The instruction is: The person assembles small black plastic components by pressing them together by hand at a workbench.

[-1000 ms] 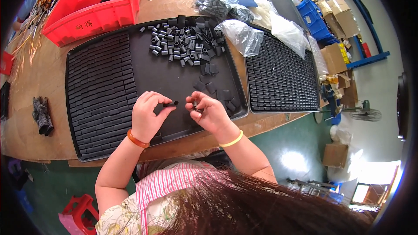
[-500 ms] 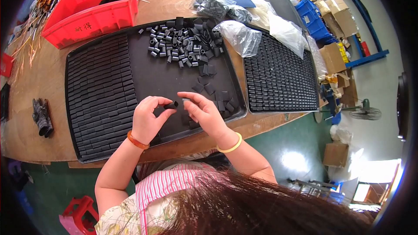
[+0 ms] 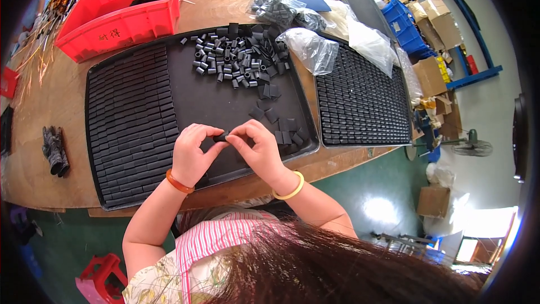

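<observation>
Pinching: our left hand (image 3: pixel 193 149) holds a small black sleeve (image 3: pixel 220 138) between thumb and forefinger, the other fingers curled behind.
Right hand: ours (image 3: pixel 256 145) meets it from the opposite side, thumb and forefinger drawn narrow at the sleeve's right end; whether they grip a part of their own is hidden, so we cannot say.
Sleeve: it sits between both sets of fingertips, over the bare part of the tray (image 3: pixel 194 98).
Fitting: we judge the step in hand to be joining or shaping one piece at the fingertips, with the left hand as holder and the right as the working side.
Next move: it probably calls for a steady left pinch and small, straight pressure from the right, so the sleeve neither tilts nor slips.
Rows: left of our left hand, black pieces (image 3: pixel 132 126) lie closely lined up in the tray.
Tubes: beyond both hands, short black tubes (image 3: pixel 227 69) lie in a loose heap.
Flat pieces: just beyond and right of our right hand, thin black squares (image 3: pixel 272 115) lie scattered.
Second tray: farther right, another filled tray (image 3: pixel 363 98) lies partly under a clear bag (image 3: pixel 312 48).
</observation>
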Motion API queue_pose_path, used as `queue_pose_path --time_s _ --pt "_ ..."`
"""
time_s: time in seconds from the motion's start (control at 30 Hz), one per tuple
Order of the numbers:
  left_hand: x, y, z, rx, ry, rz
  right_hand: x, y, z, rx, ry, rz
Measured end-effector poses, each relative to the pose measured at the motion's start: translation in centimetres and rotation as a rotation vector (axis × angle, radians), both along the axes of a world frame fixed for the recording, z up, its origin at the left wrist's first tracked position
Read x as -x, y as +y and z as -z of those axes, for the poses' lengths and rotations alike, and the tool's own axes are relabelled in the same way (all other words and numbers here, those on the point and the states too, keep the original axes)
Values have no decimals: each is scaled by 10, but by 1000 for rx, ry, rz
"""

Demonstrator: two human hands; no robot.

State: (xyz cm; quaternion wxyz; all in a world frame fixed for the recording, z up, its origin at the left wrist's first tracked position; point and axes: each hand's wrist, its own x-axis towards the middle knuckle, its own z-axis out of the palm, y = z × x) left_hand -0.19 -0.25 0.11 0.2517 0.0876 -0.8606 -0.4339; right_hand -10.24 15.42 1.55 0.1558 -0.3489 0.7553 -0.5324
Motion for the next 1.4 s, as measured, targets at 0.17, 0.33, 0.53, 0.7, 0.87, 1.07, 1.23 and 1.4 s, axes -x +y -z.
queue_pose_path --time_s 0.17,0.33,0.53,0.7,0.87,1.07,1.23,1.4 --pt "0 -2 -3 153 71 29 -3 -1 0 10 -35 3" --pt "-2 -6 -18 3 113 4 4 -2 14 74 -74 34" --pt "-5 -22 -6 -144 345 -286 -13 -33 25 -61 -56 -98" --pt "-11 -26 -2 -236 332 -334 -31 -61 21 -195 103 -84" --pt "-12 -27 -2 -245 337 -330 -32 -66 31 -333 314 -78" --pt "-12 -27 -2 -246 335 -321 -23 -65 22 -390 274 -125" --pt "-12 -27 -3 -246 325 -318 10 -26 2 -238 308 -6" --pt "-9 -25 -4 -259 350 -320 33 27 -14 -541 381 -91"
